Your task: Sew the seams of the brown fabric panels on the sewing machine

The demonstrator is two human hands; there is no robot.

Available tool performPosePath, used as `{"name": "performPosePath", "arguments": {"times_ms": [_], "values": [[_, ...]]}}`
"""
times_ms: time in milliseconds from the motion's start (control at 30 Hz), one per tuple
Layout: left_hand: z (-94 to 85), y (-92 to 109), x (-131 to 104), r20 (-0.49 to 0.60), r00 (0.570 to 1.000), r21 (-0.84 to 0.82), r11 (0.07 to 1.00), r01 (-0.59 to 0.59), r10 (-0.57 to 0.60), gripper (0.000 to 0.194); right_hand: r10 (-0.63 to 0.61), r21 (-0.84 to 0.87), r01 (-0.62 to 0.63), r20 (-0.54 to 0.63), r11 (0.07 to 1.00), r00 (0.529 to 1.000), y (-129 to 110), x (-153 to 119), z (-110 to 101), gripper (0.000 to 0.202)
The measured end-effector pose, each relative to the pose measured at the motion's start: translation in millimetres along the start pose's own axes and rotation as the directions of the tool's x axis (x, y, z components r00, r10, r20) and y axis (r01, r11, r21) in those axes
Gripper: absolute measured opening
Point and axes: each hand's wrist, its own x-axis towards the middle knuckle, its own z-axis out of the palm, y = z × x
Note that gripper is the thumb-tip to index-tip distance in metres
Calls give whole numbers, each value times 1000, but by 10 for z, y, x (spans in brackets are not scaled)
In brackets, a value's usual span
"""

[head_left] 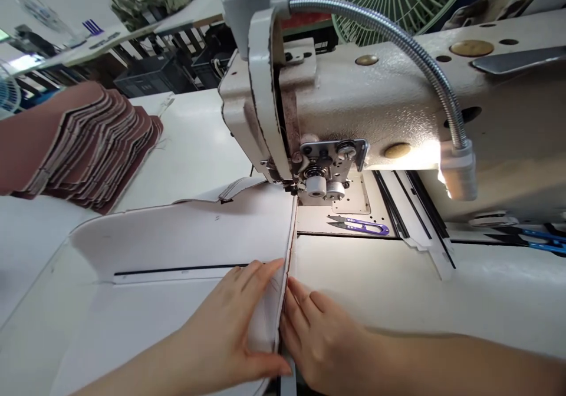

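Observation:
A large white panel (177, 313) with a brown-edged seam (289, 248) lies under the sewing machine head (316, 178). A black strip on a white band (181, 270) runs across the panel. My left hand (234, 325) rests on the panel beside the seam, fingers stretched and thumb spread apart. Pressed against the seam's right side, my right hand (318, 337) has its fingers bent close together and appears to grip the edge; its fingertips are partly hidden. The seam runs straight from my hands up to the machine's presser area, where the needle is hard to make out.
Purple thread snips (360, 225) lie right of the needle area, near black and white strips (420, 207). Blue-handled scissors (530, 240) lie far right. Stacked brown pieces (84, 142) stand at left. A lamp (457, 172) hangs on a flexible metal arm; a green fan (393, 1) stands behind.

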Motion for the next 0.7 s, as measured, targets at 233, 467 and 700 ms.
{"name": "performPosePath", "arguments": {"times_ms": [233,467,700], "values": [[-86,212,191,266,957,48,993,108,-117,89,41,-49,-42,-17,998,999,37,24,83,39],[-188,278,295,314,939,23,990,138,-138,95,57,-38,-52,168,998,984,65,24,115,31],[-389,272,355,382,921,84,995,53,-81,82,105,-91,-96,89,991,991,9,18,74,38]]}}
